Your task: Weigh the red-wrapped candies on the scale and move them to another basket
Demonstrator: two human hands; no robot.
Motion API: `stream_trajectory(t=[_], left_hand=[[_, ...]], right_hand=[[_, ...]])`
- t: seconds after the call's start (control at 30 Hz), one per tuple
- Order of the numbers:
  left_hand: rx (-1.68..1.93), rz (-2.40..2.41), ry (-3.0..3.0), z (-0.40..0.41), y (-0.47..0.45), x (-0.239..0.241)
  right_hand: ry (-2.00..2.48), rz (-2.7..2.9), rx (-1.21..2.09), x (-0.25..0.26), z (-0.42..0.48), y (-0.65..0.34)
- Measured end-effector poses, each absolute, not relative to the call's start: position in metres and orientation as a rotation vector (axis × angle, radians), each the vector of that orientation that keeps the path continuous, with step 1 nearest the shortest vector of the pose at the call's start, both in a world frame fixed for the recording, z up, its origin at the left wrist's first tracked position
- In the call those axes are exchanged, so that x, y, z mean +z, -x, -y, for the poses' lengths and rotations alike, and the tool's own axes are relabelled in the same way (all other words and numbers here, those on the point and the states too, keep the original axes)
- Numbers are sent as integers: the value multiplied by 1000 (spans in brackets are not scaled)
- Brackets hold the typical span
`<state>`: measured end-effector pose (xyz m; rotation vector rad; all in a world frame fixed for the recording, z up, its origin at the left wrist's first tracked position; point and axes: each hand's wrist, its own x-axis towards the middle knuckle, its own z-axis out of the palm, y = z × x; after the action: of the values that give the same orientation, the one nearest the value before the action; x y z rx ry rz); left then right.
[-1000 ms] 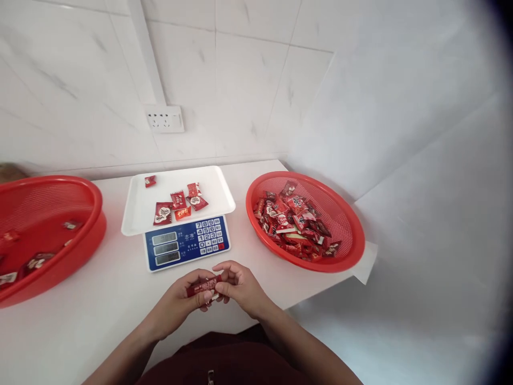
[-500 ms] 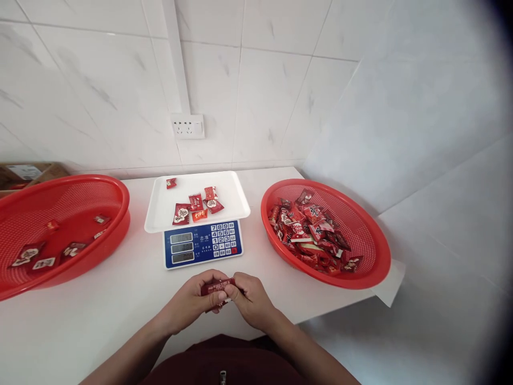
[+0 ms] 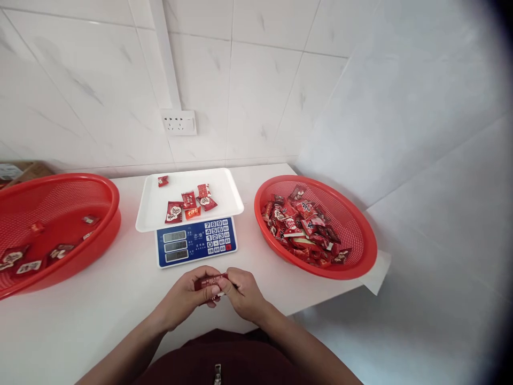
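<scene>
Between both hands, over the table's near side, is a dark red wrapped snack packet. My left hand is closed round its left part, with the thumb on top. My right hand pinches its right end. Part of the packet is hidden by my fingers. Just beyond them stands a digital scale with a blue keypad and a white tray. Several small red packets lie on the tray, among them a larger dark red packet and an orange-red packet.
To the right, a red basket holds a heap of red packets. Another red basket at the left holds several packets. A cardboard box sits behind it. The tiled wall with a socket bounds the back.
The view has shifted slightly, so everything sits a little further left in the picture. Both hands keep hold of the packet; otherwise little differs.
</scene>
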<state>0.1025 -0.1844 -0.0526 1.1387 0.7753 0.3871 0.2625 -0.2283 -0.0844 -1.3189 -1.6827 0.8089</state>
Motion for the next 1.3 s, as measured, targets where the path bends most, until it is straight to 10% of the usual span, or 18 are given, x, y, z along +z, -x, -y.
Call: stream_trajectory(t=[0.43, 0.9, 1.3], left_hand=[[689, -1057, -1691, 165, -86, -44], [632, -1591, -2249, -30, -71, -5], [680, -1291, -2162, 20, -92, 0]], right_hand=[[1349, 1322, 940, -88, 231, -270], [1396, 1322, 950, -89, 242, -277], [1441, 1318, 1025, -99, 246, -289]])
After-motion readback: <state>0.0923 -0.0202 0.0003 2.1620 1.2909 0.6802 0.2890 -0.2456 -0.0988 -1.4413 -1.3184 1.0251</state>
